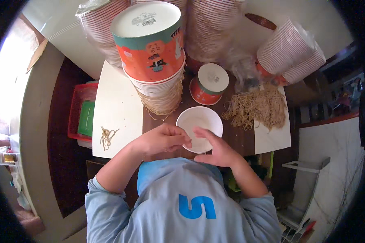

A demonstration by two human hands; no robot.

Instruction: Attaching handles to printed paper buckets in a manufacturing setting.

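Note:
A white round paper tub (194, 117) stands mouth up on the table edge in front of me. My left hand (164, 139) is at its left rim, fingers curled in and pressed together; what they hold, if anything, is hidden. Over the near right part of the tub is my right hand (218, 150), its thumb and fingers apart and nothing seen between them. Just beyond my left hand rises a tall stack of upside-down orange and green printed paper tubs (150, 56), with many tan string loops (162, 97) around its lower part.
A single upside-down printed tub (211, 81) stands behind the white one. To the right lies a heap of tan strings (259, 107); a few loose strings (107, 137) lie at left. Plastic-wrapped tub stacks (286, 48) line the back. A red crate (75, 109) sits left of the table.

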